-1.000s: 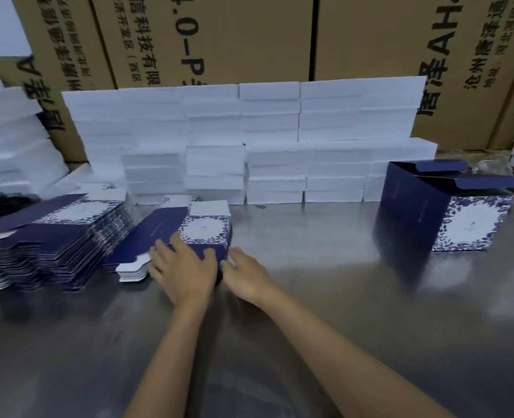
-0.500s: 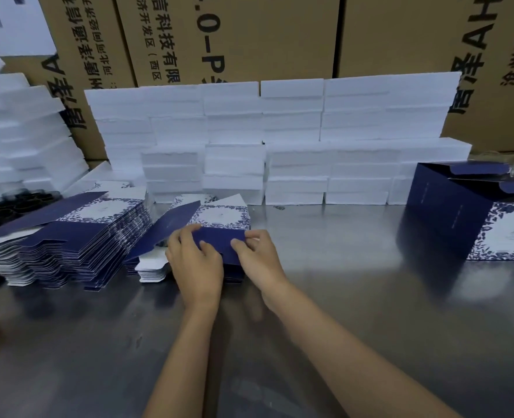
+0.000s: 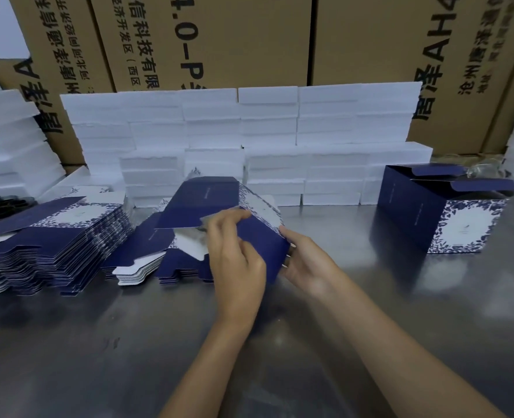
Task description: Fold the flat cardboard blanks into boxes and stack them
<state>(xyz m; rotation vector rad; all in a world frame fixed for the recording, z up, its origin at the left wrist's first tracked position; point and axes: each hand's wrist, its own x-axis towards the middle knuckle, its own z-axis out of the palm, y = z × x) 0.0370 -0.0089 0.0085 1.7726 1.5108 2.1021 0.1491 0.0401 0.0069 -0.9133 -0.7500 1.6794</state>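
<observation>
Head view shows you holding one navy cardboard blank lifted above the smaller pile of flat blanks on the steel table. Your left hand curls its fingers round the blank's near edge, thumb pinching on top. Your right hand grips the blank's right corner, fingers wrapped beneath. The blank is partly sprung open, tilted, its long axis running from that pile up and away toward the white foam blocks, floral white panel facing right. Left of the pile sits a taller stack of blanks; well to its right stands a folded box, top flaps open.
</observation>
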